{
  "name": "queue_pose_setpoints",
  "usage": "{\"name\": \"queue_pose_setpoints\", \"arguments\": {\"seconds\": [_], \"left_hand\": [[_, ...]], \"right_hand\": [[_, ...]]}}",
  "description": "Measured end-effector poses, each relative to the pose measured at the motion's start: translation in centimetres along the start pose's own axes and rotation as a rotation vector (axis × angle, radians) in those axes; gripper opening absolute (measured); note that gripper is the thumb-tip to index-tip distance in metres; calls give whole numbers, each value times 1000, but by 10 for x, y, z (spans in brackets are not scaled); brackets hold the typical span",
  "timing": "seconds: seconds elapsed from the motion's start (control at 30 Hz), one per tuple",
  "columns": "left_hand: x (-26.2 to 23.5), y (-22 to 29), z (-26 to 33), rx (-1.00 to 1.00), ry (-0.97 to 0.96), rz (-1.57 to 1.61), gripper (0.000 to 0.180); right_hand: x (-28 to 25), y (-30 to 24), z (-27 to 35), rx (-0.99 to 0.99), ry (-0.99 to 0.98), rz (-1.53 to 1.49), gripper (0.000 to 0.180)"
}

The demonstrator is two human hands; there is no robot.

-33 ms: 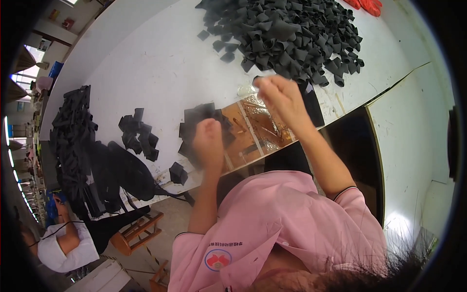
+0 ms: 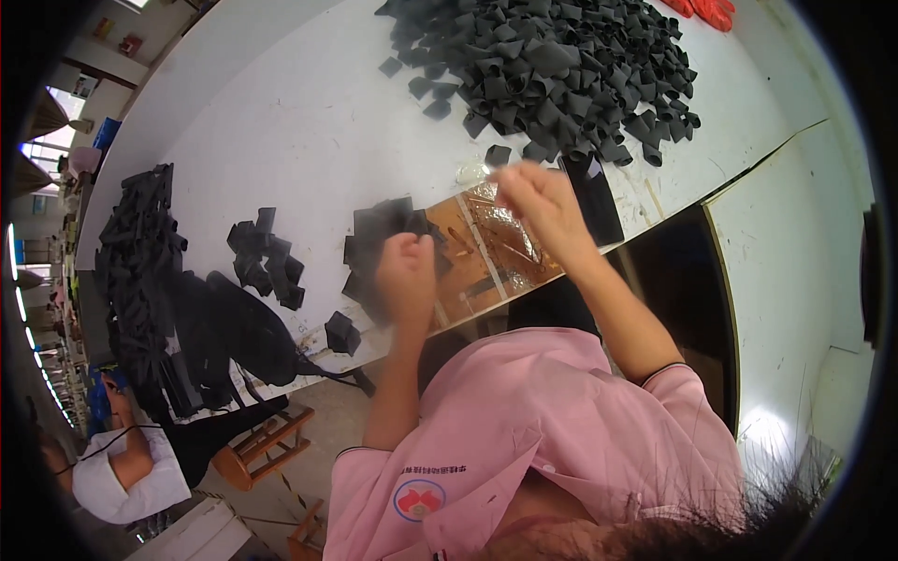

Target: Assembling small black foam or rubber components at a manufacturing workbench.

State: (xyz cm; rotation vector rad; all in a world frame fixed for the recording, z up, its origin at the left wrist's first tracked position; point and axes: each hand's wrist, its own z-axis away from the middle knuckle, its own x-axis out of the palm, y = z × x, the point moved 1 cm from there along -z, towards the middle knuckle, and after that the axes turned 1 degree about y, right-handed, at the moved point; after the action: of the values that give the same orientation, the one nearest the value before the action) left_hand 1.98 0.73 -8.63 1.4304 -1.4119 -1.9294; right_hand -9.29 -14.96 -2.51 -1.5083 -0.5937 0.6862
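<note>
**A:** So what was each hand doing there? The left hand (image 2: 405, 271) was curled into a loose fist right over the small stack of black pieces (image 2: 383, 229) at the near edge of the tabletop (image 2: 309, 122) — too blurred for me to tell whether it actually gripped one or just rested on top.

**B:** The right hand (image 2: 538, 201) was raised a bit, fingers pinched narrow. It could have held something thin or clear, but I couldn't make it out. A brown board (image 2: 486, 262) with shiny tape lay between the two hands.

**A:** And the big pile (image 2: 552, 70) sat further back, well apart from the stack.

**B:** Yep. Handling-wise, I'd guess those pieces were light and soft — folded fabric or foam, floppy, not fragile. Probably grippy rather than slippery. A pinch at a folded edge looked like the way to go, since grabbing the middle would likely drag neighbours along.

**A:** The long strips (image 2: 140, 271) on the left looked limper still.
</note>
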Motion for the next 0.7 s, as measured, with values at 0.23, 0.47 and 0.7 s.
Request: {"name": "queue_pose_setpoints", "arguments": {"seconds": [0.23, 0.47, 0.7], "left_hand": [[16, -19, 10, 157, 12, -476, 21], [-8, -47, 6, 11, 15, -27, 10], [-30, 1, 16, -733, -657, 960, 15]], "right_hand": [[22, 51, 63, 343, -195, -74, 25], [44, 51, 77, 20, -228, 311, 16], [58, 24, 74, -70, -181, 7, 27]]}}
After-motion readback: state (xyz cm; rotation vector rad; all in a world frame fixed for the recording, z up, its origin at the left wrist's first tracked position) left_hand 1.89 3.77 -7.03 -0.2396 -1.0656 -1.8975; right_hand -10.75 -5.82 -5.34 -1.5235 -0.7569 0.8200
